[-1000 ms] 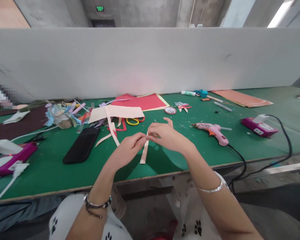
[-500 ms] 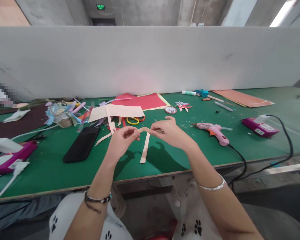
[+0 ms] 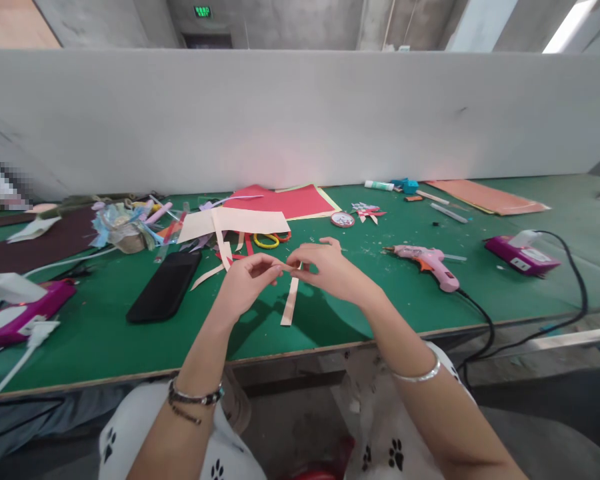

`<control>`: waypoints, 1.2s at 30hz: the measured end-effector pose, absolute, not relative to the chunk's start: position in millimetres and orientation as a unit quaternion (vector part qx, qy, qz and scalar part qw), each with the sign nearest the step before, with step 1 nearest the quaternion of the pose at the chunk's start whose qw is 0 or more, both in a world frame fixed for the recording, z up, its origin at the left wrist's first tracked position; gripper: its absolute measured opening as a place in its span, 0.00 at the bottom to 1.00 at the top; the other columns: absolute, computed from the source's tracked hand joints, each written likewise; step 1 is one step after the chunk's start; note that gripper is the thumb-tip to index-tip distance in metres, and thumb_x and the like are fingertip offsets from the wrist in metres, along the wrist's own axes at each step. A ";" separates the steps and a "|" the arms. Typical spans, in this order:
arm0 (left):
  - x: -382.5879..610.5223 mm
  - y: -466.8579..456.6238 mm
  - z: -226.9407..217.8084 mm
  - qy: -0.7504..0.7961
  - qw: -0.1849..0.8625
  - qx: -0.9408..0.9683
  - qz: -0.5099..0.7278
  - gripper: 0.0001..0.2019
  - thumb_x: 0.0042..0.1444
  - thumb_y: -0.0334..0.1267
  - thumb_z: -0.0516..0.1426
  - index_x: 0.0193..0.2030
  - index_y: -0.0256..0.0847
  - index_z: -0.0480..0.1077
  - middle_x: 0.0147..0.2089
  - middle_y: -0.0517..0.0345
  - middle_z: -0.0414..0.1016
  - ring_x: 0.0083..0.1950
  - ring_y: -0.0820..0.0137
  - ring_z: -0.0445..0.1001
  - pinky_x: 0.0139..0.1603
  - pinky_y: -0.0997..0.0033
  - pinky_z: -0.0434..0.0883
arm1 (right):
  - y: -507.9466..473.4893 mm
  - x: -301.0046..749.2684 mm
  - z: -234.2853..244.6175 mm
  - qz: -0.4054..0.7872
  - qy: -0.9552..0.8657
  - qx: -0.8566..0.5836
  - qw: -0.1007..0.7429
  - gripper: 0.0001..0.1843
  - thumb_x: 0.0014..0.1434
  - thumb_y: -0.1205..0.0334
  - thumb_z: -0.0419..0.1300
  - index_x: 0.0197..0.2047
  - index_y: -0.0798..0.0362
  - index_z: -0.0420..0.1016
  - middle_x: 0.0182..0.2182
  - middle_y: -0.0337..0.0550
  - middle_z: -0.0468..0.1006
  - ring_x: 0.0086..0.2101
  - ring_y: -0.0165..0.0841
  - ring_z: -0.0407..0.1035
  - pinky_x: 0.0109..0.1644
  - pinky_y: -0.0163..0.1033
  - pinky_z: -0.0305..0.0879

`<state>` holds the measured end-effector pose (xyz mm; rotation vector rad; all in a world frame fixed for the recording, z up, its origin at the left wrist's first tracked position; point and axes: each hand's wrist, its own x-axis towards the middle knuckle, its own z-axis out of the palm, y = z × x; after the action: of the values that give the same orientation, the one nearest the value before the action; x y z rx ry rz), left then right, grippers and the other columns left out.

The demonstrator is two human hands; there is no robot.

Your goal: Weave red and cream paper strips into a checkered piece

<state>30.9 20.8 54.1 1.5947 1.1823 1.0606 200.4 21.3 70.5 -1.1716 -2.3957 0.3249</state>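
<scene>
Between my hands is a narrow cream paper strip (image 3: 289,268), mostly covered by the fingers. My left hand (image 3: 246,283) pinches one end of it between thumb and forefinger. My right hand (image 3: 325,265) pinches the other end, its fingertips almost meeting those of the left. Below them, a second pale paper strip (image 3: 291,303) lies on the green table, its upper part hidden by the right hand. Behind the left hand are scissors with a yellow handle (image 3: 266,241), partly under a cream paper sheet (image 3: 235,223) and loose strips.
A black phone (image 3: 165,287) lies left of my hands. To the right rests a pink glue gun (image 3: 427,264), its cord running off the front edge. Purple power sockets (image 3: 523,255) stand at both sides. Red paper (image 3: 285,201) and a round tin (image 3: 343,219) lie farther back.
My right hand has moved slightly left, bringing its fingertips closer to the left hand's. The strip, arched between them before, now shows less.
</scene>
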 end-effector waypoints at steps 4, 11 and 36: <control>31.6 21.2 52.4 0.472 0.424 0.640 0.433 0.10 0.43 0.43 0.58 0.27 0.37 0.70 0.24 0.61 0.71 0.24 0.75 0.66 0.27 0.76 0.64 | 20.9 197.6 68.3 0.062 -0.861 -0.442 0.243 0.08 0.58 0.60 0.50 0.32 0.51 0.69 0.45 0.46 0.66 0.44 0.35 0.61 0.50 0.46 0.43; 33.6 21.3 53.0 0.466 0.423 0.629 0.456 0.12 0.40 0.44 0.60 0.28 0.37 0.69 0.26 0.61 0.72 0.24 0.76 0.66 0.28 0.76 0.65 | 23.9 194.9 67.0 0.126 -0.851 -0.440 0.259 0.09 0.58 0.60 0.50 0.29 0.53 0.67 0.27 0.36 0.71 0.30 0.27 0.64 0.53 0.48 0.40; 40.2 19.4 55.5 0.455 0.402 0.585 0.538 0.05 0.45 0.36 0.55 0.26 0.36 0.71 0.26 0.60 0.75 0.20 0.79 0.64 0.24 0.79 0.66 | 22.3 191.8 72.0 0.239 -0.834 -0.420 0.267 0.14 0.57 0.64 0.48 0.22 0.57 0.65 0.17 0.35 0.65 0.20 0.22 0.56 0.26 0.30 0.47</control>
<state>40.2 19.4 55.5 1.4778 1.1499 1.3603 191.8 22.3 72.0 -1.1330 -2.2503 0.6442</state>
